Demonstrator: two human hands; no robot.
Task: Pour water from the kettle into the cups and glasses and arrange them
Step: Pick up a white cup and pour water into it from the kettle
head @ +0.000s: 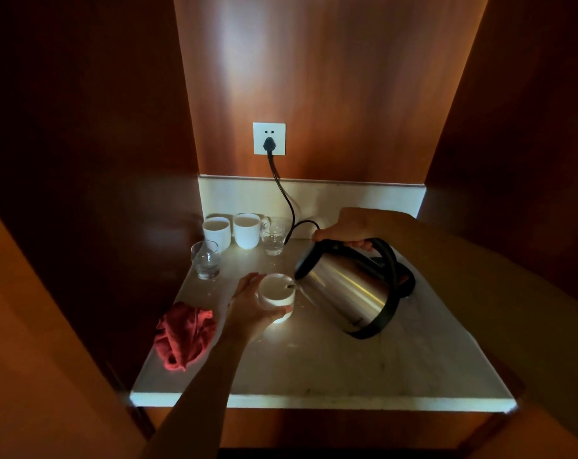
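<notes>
A steel kettle with a black handle is tilted to the left, its spout over a white cup, and a thin stream of water runs into the cup. My right hand grips the kettle's handle from above. My left hand wraps around the left side of the white cup, which stands on the counter. Two more white cups stand at the back left. A clear glass stands beside them, and another glass sits in front of them on the left.
The pale stone counter fills a wooden alcove with walls on three sides. A crumpled red cloth lies near the left edge. The black kettle base sits behind the kettle, its cord running up to a wall socket.
</notes>
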